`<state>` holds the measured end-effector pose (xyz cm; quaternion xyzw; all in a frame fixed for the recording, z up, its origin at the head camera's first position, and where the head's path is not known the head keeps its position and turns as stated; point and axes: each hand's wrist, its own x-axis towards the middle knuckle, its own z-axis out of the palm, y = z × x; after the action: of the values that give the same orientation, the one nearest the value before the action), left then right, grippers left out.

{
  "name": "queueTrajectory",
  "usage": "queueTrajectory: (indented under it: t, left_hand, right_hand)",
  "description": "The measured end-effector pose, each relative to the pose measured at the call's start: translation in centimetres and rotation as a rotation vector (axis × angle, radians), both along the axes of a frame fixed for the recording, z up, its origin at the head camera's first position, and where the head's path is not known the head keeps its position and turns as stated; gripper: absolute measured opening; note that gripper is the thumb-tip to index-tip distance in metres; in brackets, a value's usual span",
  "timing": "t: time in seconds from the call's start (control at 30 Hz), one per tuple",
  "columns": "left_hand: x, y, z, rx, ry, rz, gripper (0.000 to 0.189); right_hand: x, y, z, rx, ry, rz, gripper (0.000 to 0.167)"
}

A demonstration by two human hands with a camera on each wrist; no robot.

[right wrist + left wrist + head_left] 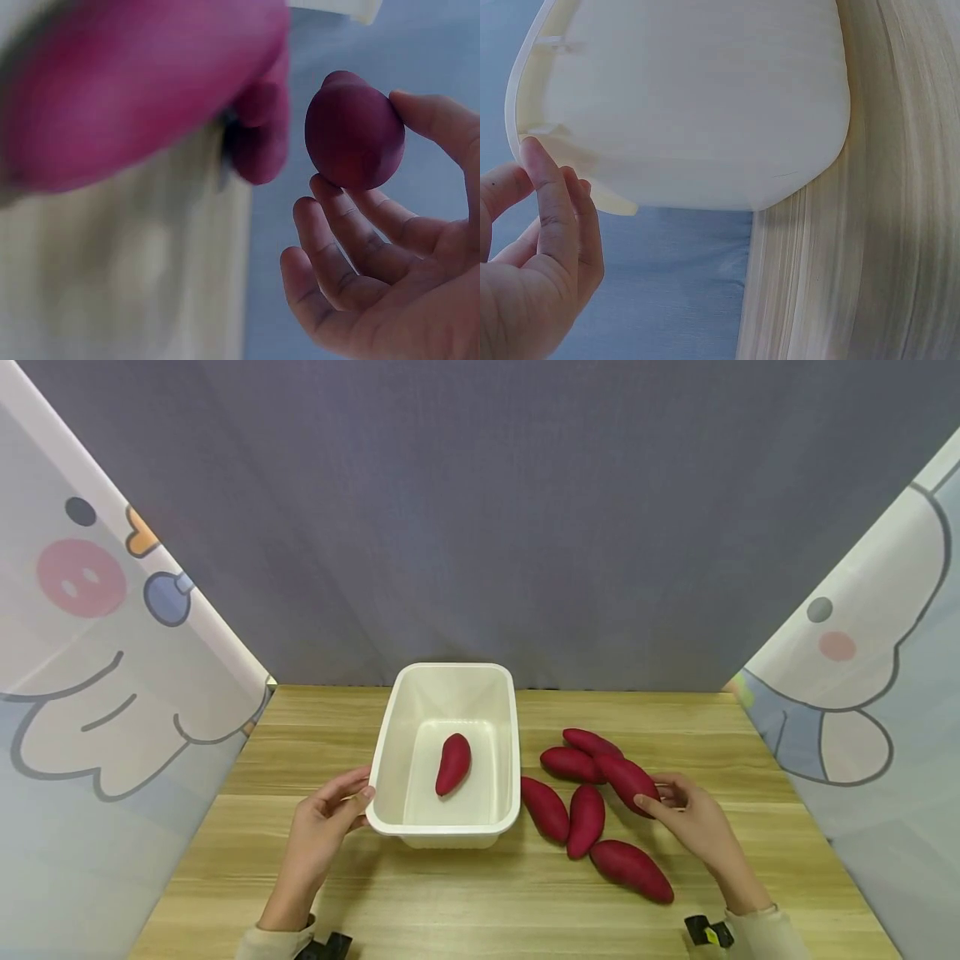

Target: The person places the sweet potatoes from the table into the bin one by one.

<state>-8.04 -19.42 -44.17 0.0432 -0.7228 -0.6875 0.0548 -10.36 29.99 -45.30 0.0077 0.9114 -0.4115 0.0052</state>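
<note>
My left hand (324,827) pinches the left rim of a white plastic bin (381,752), thumb on top and fingers under the lip in the left wrist view. One dark red sweet potato (453,765) lies on the bin's floor. To the right, my right hand (693,818) holds another sweet potato (628,783) by its near end, between thumb and fingertips. In the right wrist view that held sweet potato (352,133) shows end-on, with the lower fingers spread away from it. Its far end overlaps the sweet potatoes behind it in the head view.
Several more sweet potatoes lie on the wooden table (465,910) right of the bin, the nearest to the front being a long one (632,870). A grey curtain (495,527) hangs behind the table. Cartoon-printed sheets (840,693) flank both sides.
</note>
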Motion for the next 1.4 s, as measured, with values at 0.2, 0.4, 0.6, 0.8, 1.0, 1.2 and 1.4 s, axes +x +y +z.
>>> queueTrajectory:
  t: [0.2, 0.4, 0.6, 0.8, 1.0, 1.2, 1.4]
  left_hand:
    - [0.1, 0.0, -0.1, 0.002, -0.012, 0.001, 0.037]
    - [0.1, 0.0, -0.1, 0.005, -0.011, 0.003, 0.038]
    - [0.0, 0.0, -0.2, 0.015, -0.01, -0.002, 0.038]
    - [-0.1, 0.0, -0.3, 0.014, -0.01, -0.002, 0.039]
    - [-0.1, 0.0, -0.3, 0.004, -0.013, 0.009, 0.038]
    - [-0.2, 0.0, -0.3, -0.001, -0.011, 0.022, 0.037]
    - [-0.2, 0.0, -0.3, 0.01, -0.007, 0.016, 0.038]
  right_hand:
    - [-1.9, -1.3, 2.2, -0.022, 0.057, 0.061, 0.053]
    - [-3.4, -3.2, 4.8, -0.223, 0.031, 0.114, 0.052]
    - [-5.2, -5.9, 7.4, -0.275, 0.03, 0.15, 0.055]
    - [-7.6, -9.4, 10.1, -0.264, 0.035, 0.193, 0.057]
    - [-10.2, -13.6, 11.9, -0.287, 0.055, 0.232, 0.053]
    - [-12.4, -18.1, 12.9, -0.304, 0.031, 0.263, 0.049]
    - [-13.9, -22.0, 11.9, -0.283, -0.018, 0.256, 0.05]
